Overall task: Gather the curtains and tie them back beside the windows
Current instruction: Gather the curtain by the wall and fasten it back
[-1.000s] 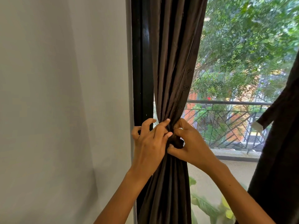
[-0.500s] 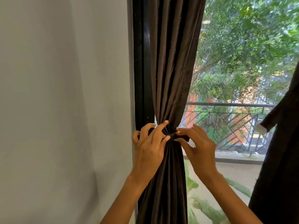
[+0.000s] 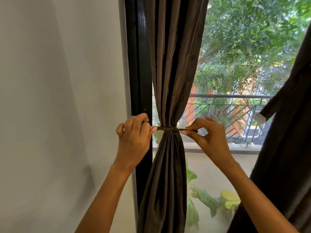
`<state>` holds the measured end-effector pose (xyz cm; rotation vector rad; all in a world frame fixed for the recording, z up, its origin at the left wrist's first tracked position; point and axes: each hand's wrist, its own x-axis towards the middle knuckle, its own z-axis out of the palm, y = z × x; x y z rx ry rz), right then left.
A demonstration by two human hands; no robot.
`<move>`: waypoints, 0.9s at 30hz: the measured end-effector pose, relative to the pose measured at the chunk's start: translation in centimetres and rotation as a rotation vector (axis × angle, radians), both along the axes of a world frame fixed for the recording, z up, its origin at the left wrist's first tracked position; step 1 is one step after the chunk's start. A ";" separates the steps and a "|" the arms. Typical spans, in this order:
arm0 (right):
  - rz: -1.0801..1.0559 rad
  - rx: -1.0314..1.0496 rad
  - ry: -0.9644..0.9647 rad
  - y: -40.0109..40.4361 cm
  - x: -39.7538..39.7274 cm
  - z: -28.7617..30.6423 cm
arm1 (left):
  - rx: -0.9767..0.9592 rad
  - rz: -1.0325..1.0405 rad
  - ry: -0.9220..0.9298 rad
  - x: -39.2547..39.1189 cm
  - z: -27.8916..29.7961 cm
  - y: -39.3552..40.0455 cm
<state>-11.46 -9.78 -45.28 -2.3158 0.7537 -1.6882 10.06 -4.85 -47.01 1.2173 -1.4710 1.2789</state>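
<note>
Observation runs from the wall (image 3: pixel 58 98) rightward, with the black window frame (image 3: pixel 139 73) taken as the landmark.

The wall is plain and lies left of the frame. The left hand (image 3: pixel 134 137) sits in front of the frame at its lower middle, fingers curled, pinching one end of the tie (image 3: pixel 166 128) and drawing it outward.

Just right of the frame hangs the brown curtain (image 3: pixel 170 64), bunched into a narrow waist where the tie wraps it. The tie appears taut and horizontal. Whether a knot has formed at the waist cannot be told; no bow or finished knot is visible.

Further right of the frame, the right hand (image 3: pixel 208 137) pinches the other end of the tie between thumb and forefinger, remaining fingers loosely raised.

Beyond, through the glass, a balcony railing (image 3: pixel 235 105) and trees (image 3: pixel 252 31) are visible. Well right of the frame, a second dark curtain (image 3: pixel 286 132) hangs at the picture's edge; whether it is tied cannot be told.

Assessment: gathering of this curtain is done. The tie is wrapped and under tension; securing it appears still in hand. The second curtain probably remains to be dealt with.
</note>
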 end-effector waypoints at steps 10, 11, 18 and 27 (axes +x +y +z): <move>-0.187 -0.207 0.161 1.6 2.1 -1.9 | 0.090 -0.233 0.384 -1.4 -2.1 0.9; -0.194 -0.199 0.156 1.7 2.2 -2.0 | 0.099 -0.236 0.387 -1.5 -2.2 0.9; -0.198 -0.107 0.034 2.6 1.8 -2.3 | 0.124 -0.384 0.560 -2.2 -1.9 1.6; -0.476 -0.074 -0.085 4.0 -3.6 -2.8 | 0.132 -0.502 0.438 -10.1 -0.7 2.5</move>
